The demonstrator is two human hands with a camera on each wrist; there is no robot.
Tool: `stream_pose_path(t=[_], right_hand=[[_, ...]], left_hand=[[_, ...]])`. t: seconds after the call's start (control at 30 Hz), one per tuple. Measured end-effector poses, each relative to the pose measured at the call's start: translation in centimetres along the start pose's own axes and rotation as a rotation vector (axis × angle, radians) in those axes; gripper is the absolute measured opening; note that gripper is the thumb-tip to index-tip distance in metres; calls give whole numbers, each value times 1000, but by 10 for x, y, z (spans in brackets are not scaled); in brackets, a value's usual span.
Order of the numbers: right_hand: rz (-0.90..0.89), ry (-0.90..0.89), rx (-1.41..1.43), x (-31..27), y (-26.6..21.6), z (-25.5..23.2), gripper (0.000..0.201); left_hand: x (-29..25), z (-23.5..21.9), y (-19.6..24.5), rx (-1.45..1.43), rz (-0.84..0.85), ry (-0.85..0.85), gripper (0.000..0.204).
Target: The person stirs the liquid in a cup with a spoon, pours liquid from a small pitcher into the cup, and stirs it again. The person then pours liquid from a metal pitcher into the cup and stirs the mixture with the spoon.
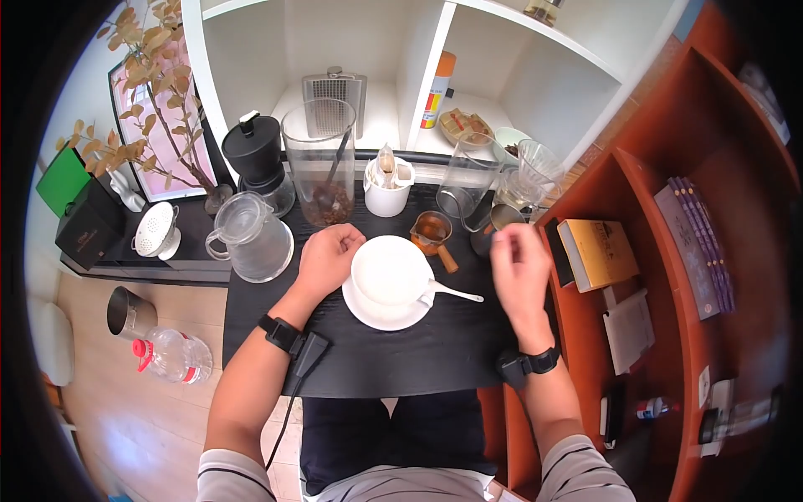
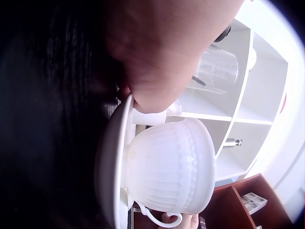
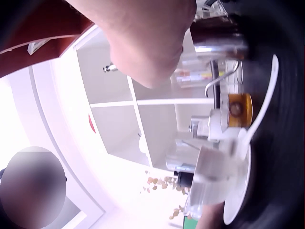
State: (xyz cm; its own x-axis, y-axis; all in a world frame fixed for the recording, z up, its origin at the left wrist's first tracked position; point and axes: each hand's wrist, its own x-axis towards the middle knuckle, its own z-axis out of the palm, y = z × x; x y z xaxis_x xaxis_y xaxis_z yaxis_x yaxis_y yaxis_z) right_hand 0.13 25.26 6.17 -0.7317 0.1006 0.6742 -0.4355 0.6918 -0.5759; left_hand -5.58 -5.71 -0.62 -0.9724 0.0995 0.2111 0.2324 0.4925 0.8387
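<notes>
A white cup (image 1: 390,272) stands on a white saucer (image 1: 389,321), with a white spoon (image 1: 458,293) beside it, its handle pointing right. My left hand (image 1: 329,261) lies at the saucer's upper left edge, fingers loosely curled; in the left wrist view that hand (image 2: 164,52) is against the saucer rim (image 2: 114,157), fingertips mostly hidden. Bent-fingered, my right hand (image 1: 522,272) is beside a metal pitcher (image 1: 504,216). In the right wrist view the hand (image 3: 147,43) is close to the pitcher (image 3: 219,40), with no grip visible.
Behind the cup are a wooden-handled amber glass pot (image 1: 432,230), a white mug (image 1: 387,199) and a tall glass jar (image 1: 321,171). A glass pitcher (image 1: 251,238) and black grinder (image 1: 253,144) stand left. Brown shelving (image 1: 644,180) borders the table's right side.
</notes>
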Motion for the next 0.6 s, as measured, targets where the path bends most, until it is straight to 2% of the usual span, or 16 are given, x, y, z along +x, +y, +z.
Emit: stream_pose_path(t=[0.07,0.17,0.3,0.6], right_hand=[[14,-148,-75,-5,-17,8,18],[99,-280,-186,-13,-14,23,35],[115,-381,-245,-16,-12,33,40],[75,-370,-220,-19,-7,37,34]], left_hand=[[-1,-1,1,-7,3,3,16],[-1,-1,1,24,16,23,17],[0,0,-1,29,19,24,18],[1,0,-1,24,12,38,19]])
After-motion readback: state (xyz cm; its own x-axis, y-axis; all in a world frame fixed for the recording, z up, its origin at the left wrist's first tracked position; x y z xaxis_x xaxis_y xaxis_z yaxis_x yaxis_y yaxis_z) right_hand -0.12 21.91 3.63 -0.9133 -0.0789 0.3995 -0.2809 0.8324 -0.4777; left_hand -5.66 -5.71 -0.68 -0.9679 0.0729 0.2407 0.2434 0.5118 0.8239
